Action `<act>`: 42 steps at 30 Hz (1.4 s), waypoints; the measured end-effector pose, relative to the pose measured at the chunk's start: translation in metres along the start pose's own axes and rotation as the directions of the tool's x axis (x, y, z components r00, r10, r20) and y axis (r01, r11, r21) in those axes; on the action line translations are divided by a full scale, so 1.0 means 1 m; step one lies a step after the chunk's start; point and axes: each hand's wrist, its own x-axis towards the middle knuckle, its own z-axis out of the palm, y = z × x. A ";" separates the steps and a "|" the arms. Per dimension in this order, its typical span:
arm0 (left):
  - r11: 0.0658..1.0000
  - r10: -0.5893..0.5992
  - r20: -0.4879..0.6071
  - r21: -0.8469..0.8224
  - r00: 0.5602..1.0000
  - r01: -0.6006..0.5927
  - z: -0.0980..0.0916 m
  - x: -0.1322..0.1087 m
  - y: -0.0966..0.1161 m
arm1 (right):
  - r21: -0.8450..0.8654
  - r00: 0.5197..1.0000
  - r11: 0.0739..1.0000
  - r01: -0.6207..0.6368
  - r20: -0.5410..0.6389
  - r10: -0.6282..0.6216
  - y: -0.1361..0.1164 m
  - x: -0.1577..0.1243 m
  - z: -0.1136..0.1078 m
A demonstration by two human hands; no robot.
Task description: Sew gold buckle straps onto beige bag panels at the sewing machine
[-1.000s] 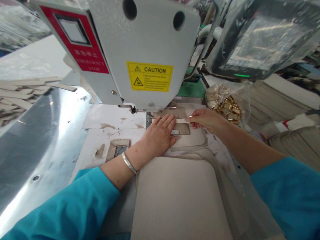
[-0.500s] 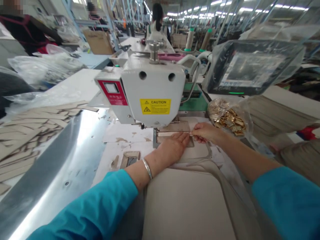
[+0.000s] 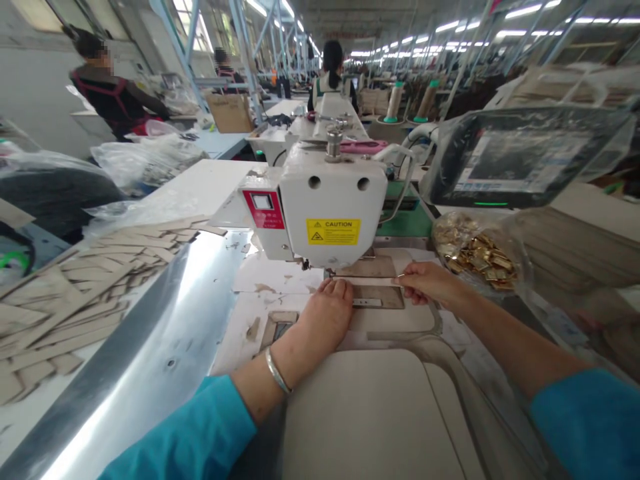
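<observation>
A narrow beige strip (image 3: 373, 281) lies across a beige panel (image 3: 420, 320) under the sewing machine head (image 3: 333, 200). My left hand (image 3: 327, 313) rests at the strip's left end, its fingers bent and together; what lies beneath the fingertips is hidden. At the other end my right hand (image 3: 427, 283) pinches a thin, shiny pin-like tool (image 3: 400, 276), its tip at the strip. Just in front of the strip is a small metal bar with holes (image 3: 367, 303) in a dark rectangular opening. Nearer me is a stack of beige panels (image 3: 370, 407).
Many cut beige strips (image 3: 100, 287) lie at left beside a metal plate (image 3: 170, 333). A bag of gold-coloured metal pieces (image 3: 487, 260) stands at right, below a plastic-wrapped screen (image 3: 520, 160). A small frame piece (image 3: 273, 327) lies left of my hand. Other people are farther back.
My left hand has slid left along the strip and its fingers have curled, uncovering the strip and the metal bar. My right hand stays at the strip's right end. The camera view has shifted.
</observation>
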 end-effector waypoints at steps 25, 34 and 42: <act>0.985 0.009 0.021 -0.171 1.000 -0.005 -0.005 -0.013 -0.035 | -0.111 0.995 0.989 0.095 0.047 -0.090 -0.005 0.015 0.008; 0.979 -0.020 0.022 -0.201 1.000 0.025 -0.013 -0.036 -0.069 | -0.125 0.992 0.985 0.118 0.052 -0.112 -0.026 0.015 0.043; 0.981 -0.013 0.039 -0.194 0.999 0.020 -0.015 -0.057 -0.099 | -0.104 0.994 0.991 0.088 0.081 -0.080 -0.051 0.011 0.074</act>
